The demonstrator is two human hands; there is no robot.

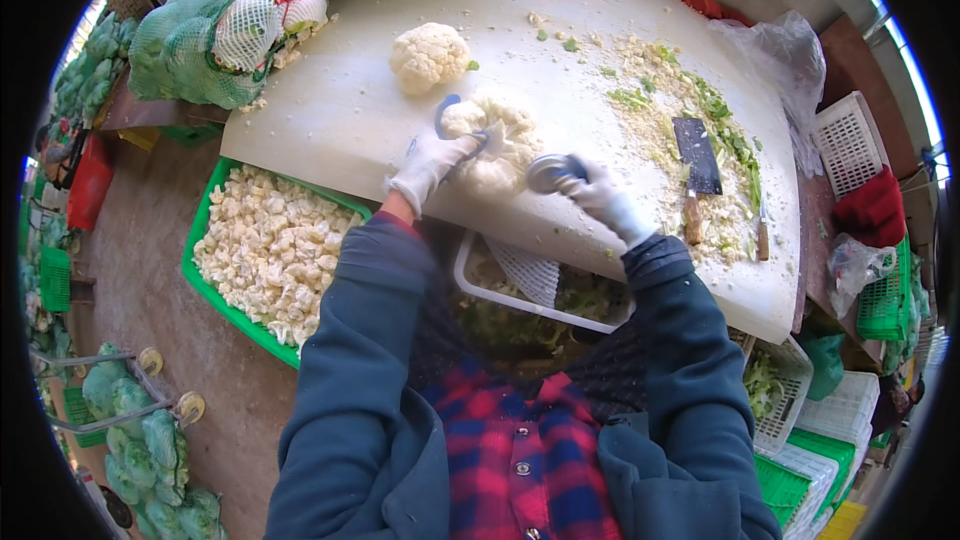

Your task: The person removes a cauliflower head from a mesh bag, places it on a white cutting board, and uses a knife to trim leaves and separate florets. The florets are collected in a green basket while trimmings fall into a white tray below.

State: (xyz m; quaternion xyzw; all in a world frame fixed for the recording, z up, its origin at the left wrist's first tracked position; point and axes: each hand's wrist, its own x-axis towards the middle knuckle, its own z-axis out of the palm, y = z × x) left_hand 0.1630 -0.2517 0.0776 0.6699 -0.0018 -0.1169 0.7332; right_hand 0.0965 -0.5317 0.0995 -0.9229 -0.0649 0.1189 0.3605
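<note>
My left hand (pixel 429 165) wears a white glove with blue-coated fingers and grips a cauliflower head (pixel 495 154) near the table's front edge. Its thumb presses on the pale stalk, and a blue fingertip shows behind the florets. Just right of that head, my right hand (pixel 600 199), gloved alike, is blurred by motion. A blurred blue-grey rounded shape (pixel 556 174) shows at its fingers; I cannot tell whether it is a tool or the glove itself. A second, whole cauliflower (pixel 429 58) rests on the white tabletop (pixel 330 105) farther back.
A cleaver (pixel 697 157) and a small wooden-handled knife (pixel 763 229) lie among trimmings on the right. A green crate (pixel 196 255) of cut florets stands at lower left. Below the table edge is a white-rimmed bin (pixel 540 307) with leaves. Net sacks (pixel 180 37) sit at back left.
</note>
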